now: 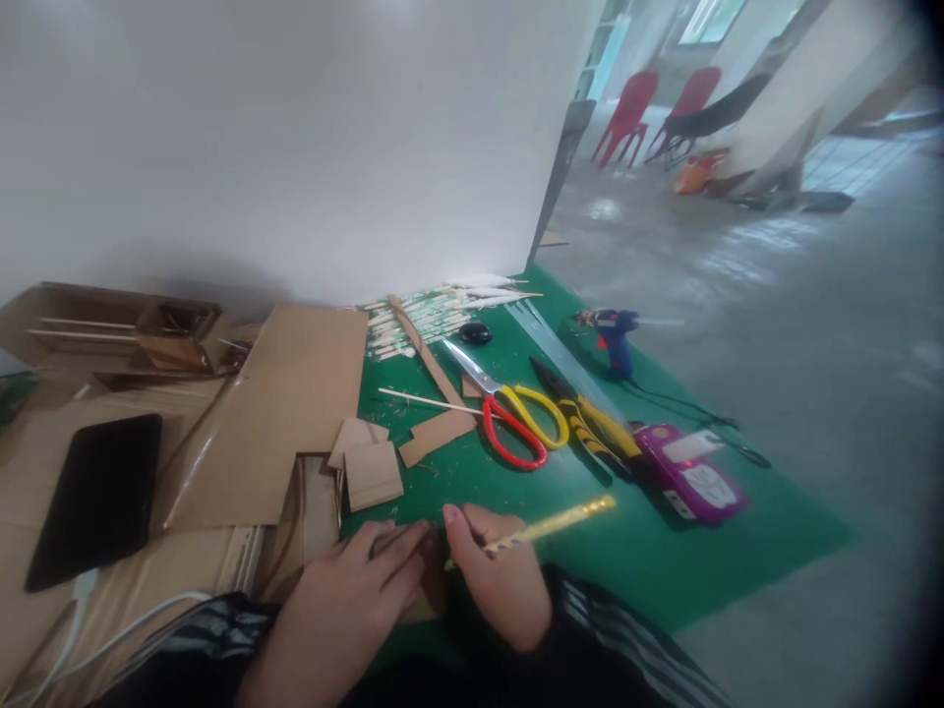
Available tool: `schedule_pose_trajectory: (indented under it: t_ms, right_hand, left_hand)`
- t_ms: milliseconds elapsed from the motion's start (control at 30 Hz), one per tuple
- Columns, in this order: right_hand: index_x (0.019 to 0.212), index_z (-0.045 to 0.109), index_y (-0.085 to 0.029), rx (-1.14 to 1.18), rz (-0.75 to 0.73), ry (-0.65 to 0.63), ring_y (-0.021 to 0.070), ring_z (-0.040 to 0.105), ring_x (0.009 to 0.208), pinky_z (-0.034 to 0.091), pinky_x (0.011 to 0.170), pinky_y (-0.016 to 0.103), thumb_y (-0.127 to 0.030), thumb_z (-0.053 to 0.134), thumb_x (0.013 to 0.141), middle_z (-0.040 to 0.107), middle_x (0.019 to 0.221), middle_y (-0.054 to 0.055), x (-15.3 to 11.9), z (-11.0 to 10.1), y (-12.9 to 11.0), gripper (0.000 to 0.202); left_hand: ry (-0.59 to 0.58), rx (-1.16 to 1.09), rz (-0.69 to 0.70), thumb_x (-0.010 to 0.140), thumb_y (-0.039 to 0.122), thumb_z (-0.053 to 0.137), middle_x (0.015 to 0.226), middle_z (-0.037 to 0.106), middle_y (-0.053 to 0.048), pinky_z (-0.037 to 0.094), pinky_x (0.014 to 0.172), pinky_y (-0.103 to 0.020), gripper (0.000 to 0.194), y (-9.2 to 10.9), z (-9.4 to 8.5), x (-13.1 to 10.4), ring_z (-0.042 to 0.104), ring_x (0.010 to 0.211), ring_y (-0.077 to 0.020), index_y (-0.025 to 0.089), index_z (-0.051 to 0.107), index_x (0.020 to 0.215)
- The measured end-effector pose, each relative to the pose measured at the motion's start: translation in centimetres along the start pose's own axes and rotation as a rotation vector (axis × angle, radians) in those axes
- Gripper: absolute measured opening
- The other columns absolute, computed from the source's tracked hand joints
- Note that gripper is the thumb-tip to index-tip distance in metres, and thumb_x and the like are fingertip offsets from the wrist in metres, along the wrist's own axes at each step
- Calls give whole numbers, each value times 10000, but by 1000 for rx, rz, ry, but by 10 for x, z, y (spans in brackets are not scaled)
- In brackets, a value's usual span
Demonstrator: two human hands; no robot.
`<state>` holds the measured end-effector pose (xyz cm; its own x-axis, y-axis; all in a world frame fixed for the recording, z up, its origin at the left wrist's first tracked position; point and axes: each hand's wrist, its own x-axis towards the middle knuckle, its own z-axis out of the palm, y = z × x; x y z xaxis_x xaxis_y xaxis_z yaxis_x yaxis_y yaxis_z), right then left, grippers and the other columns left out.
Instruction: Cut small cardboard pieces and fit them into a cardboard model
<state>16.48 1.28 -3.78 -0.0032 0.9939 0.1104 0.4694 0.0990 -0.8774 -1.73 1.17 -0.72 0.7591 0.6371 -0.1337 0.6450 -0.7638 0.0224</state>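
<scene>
A yellow patterned pencil [560, 519] is gripped in my right hand [501, 575], its tip pointing down to the left near a small cardboard piece [428, 595]. My left hand [354, 590] lies with its fingers stretched over that piece, pressing it on the green table [744, 565]. Just beyond my hands are two cut cardboard squares [373, 475]. Scissors with red and yellow handles [516, 418] lie open past the pencil, beside yellow-and-black pliers [590, 418]. The pencil's point is partly hidden by my right thumb.
At left, a black phone [99, 497] with a white cable lies on cardboard, near a large sheet [258, 423] and a cardboard box [181, 334]. Sticks [428, 320] lie by the wall. A blue glue gun [616, 339] and a purple device [689, 472] are at right.
</scene>
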Motion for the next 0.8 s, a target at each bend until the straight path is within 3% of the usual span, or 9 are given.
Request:
schedule_pose_trajectory:
  t_ms: [167, 800]
  right_hand:
    - [533, 296, -211, 23, -20, -91, 86, 303, 461, 230, 450, 236, -291, 414, 914, 308, 478, -67, -1, 0, 1, 407]
    - [510, 324, -206, -2, -35, -134, 88, 338, 449, 245, 448, 234, -305, 415, 903, 351, 465, -59, -3, 1, 3, 415]
  left_hand:
    - [-2, 9, 6, 923, 185, 546, 1373, 558, -21, 570, 832, -336, 364, 0, -2, 1, 568, 1096, -231, 194, 563, 1286]
    - [86, 41, -3, 891, 205, 613, 1331, 596, 11, 576, 778, -312, 392, 0, 6, 0, 586, 1056, -226, 177, 566, 1280]
